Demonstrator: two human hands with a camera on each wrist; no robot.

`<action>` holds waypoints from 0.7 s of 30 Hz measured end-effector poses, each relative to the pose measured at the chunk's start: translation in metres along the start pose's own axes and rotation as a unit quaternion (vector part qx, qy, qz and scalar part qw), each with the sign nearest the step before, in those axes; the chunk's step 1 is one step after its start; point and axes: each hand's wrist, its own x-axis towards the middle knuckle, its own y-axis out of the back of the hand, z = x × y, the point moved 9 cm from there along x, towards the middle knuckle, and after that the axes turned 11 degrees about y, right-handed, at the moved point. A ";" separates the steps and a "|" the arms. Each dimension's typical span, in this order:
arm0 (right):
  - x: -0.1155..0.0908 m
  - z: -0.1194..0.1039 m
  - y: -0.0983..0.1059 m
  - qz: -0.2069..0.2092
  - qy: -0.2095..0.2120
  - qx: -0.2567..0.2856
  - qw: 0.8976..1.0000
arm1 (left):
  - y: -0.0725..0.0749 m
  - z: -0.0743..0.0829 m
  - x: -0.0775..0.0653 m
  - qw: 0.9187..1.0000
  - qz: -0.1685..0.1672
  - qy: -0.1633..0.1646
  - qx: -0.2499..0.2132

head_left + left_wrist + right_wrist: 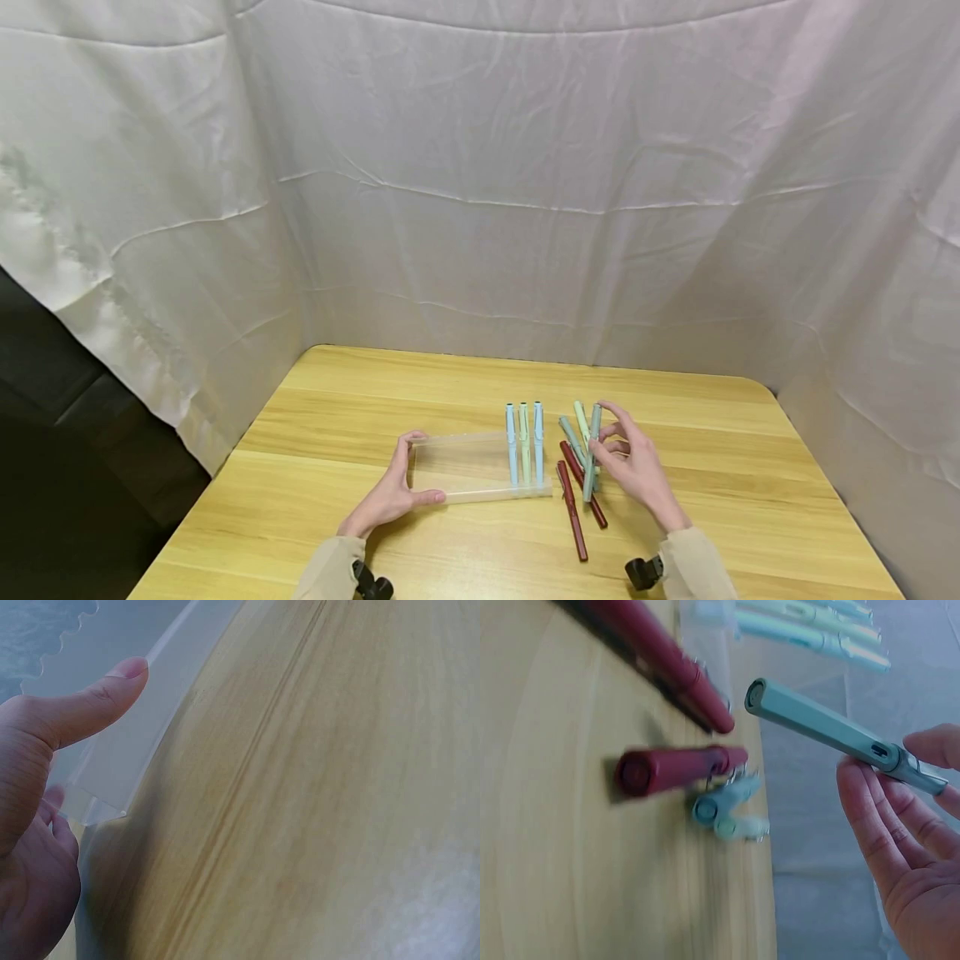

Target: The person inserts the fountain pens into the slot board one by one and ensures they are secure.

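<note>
The left hand (pixel 393 498) grips the left end of a clear holder (pixel 495 493), with the thumb over the near rim and the fingers around the end. The left wrist view shows a scalloped edge on the holder. The holder is on the wood-grain counter (pixel 375 375), left of the loose pens.

Three pens are seated side by side across the right end of the holder: a left light blue pen (pixel 512 444), a middle light green pen (pixel 524 444) and a right light blue pen (pixel 538 444). Their far ends extend past the far rim.

The right hand (pixel 633 462) pinches a gray-green pen (pixel 592 454) between thumb and fingers. This pen is raised off the counter, to the right of the holder and apart from it.

Below the raised pen lie four loose pens: a second gray-green pen (pixel 570 433), a loose light green pen (pixel 581 417), an upper dark red pen (pixel 596 508) and a lower dark red pen (pixel 572 510). The lower dark red pen is nearest the person. Contact between the loose pens cannot be determined.

A pale curtain (pixel 480 250) hangs behind the counter.
</note>
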 end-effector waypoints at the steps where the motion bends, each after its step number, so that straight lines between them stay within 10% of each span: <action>1: 0.001 -0.002 -0.002 0.001 -0.001 0.006 1.000 | 0.000 0.000 0.000 1.000 0.000 0.000 0.000; 21: 0.017 -0.032 -0.047 0.009 0.076 0.048 0.996 | 0.000 0.000 0.000 1.000 -0.003 0.002 -0.006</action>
